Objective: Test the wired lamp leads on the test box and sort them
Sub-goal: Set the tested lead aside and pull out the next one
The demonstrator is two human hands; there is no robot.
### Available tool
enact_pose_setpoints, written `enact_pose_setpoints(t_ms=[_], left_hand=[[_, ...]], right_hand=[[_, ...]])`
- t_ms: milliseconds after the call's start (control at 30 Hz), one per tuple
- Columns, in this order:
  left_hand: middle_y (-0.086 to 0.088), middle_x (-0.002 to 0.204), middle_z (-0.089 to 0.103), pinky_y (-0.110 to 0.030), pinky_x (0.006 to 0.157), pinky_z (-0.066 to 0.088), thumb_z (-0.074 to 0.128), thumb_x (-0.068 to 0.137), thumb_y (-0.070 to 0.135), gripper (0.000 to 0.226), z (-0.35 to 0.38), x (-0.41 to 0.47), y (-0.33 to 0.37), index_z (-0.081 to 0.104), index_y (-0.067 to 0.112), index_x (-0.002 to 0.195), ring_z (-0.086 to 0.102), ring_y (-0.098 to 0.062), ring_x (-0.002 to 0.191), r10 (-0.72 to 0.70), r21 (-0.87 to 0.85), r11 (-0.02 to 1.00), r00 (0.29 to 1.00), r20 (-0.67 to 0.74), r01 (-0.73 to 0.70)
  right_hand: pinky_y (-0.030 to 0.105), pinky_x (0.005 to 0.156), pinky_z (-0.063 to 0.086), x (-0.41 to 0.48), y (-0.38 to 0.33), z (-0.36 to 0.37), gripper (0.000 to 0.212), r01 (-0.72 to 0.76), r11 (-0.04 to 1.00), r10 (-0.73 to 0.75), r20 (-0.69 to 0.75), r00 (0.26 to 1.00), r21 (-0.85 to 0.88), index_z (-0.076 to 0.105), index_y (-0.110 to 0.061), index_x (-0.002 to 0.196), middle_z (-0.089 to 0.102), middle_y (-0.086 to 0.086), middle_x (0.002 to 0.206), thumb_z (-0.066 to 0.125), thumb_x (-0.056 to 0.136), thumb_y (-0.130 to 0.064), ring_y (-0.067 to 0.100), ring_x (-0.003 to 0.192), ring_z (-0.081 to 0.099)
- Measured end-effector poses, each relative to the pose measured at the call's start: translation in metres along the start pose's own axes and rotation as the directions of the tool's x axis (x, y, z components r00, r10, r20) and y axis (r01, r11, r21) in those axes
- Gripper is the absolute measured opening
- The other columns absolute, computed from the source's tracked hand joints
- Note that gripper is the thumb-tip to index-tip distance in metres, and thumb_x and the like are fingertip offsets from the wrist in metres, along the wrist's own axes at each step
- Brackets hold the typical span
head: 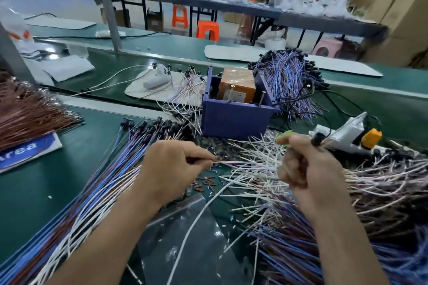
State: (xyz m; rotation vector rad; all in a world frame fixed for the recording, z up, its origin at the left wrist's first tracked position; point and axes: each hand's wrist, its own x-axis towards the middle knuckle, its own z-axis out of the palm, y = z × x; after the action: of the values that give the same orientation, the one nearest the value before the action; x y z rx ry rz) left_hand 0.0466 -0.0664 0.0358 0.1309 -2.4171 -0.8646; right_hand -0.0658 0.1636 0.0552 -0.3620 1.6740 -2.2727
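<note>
The left hand (171, 164) pinches one end of a wired lamp lead (250, 165), stretched level to the right hand (308, 166), whose fist curls round it, near the purple test box (231, 118).

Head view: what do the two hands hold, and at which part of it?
One lamp lead, stretched between them. The left hand pinches its wire ends; the right hand is curled round the end with the black socket.
</note>
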Motion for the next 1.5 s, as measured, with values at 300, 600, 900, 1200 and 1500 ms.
enact_pose_setpoints(t_ms=[300,600,900,1200,1500], left_hand=[[0.024,0.085,0.076,-0.014,0.069,0.053,0.087,0.076,0.031,0.008,0.016,-0.007,0.026,0.084,0.029,0.083,0.067,0.012,0.076,0.298,-0.103,0.951,0.954,0.035,-0.293],[0.016,0.071,0.076,-0.015,0.058,0.049,0.09,0.075,0.019,0.026,0.007,0.008,-0.003,0.083,0.043,0.081,0.068,0.0,0.062,-0.165,-0.273,0.943,0.979,0.12,0.192],[0.0,0.064,0.075,-0.024,0.056,0.052,0.089,0.076,0.013,0.022,-0.004,0.017,-0.035,0.083,0.034,0.073,0.064,-0.007,0.051,-0.472,-0.386,0.794,0.876,0.097,0.47],[0.009,0.08,0.079,-0.019,0.069,0.056,0.085,0.078,0.024,0.018,0.006,0.012,-0.022,0.084,0.036,0.091,0.074,-0.005,0.075,-0.42,-0.407,0.813,0.904,0.084,0.416],[-0.006,0.071,0.074,-0.017,0.055,0.053,0.076,0.071,0.024,0.011,0.005,0.015,-0.006,0.084,0.018,0.077,0.063,-0.009,0.054,-0.44,-0.812,0.367,0.854,0.279,0.454]], right_hand=[[0.036,0.065,0.051,-0.012,0.026,0.055,0.056,0.065,0.734,0.166,0.271,0.948,-0.676,0.076,-0.019,0.088,0.075,-0.004,0.072,0.046,0.085,-0.067,0.013,0.065,0.067],[0.024,0.042,0.018,-0.001,0.031,0.039,0.014,-0.165,0.876,0.245,0.123,0.962,-0.454,0.08,-0.01,0.082,0.034,-0.009,0.046,0.073,0.092,-0.018,0.009,0.042,0.024],[0.028,0.047,0.017,0.001,0.021,0.023,0.031,-0.128,0.95,0.149,0.054,0.987,-0.285,0.079,-0.018,0.064,0.047,0.015,0.068,0.069,0.093,-0.009,0.008,0.04,0.024],[0.033,0.051,0.021,-0.003,0.016,0.017,0.039,-0.024,0.97,0.014,-0.042,0.999,-0.241,0.074,-0.023,0.058,0.055,0.024,0.084,0.068,0.093,-0.008,0.011,0.046,0.026],[0.023,0.051,0.034,0.0,0.027,0.018,0.017,0.059,0.912,-0.068,-0.008,0.998,-0.406,0.079,-0.021,0.073,0.06,0.027,0.07,0.078,0.088,-0.012,0.005,0.048,0.039]])
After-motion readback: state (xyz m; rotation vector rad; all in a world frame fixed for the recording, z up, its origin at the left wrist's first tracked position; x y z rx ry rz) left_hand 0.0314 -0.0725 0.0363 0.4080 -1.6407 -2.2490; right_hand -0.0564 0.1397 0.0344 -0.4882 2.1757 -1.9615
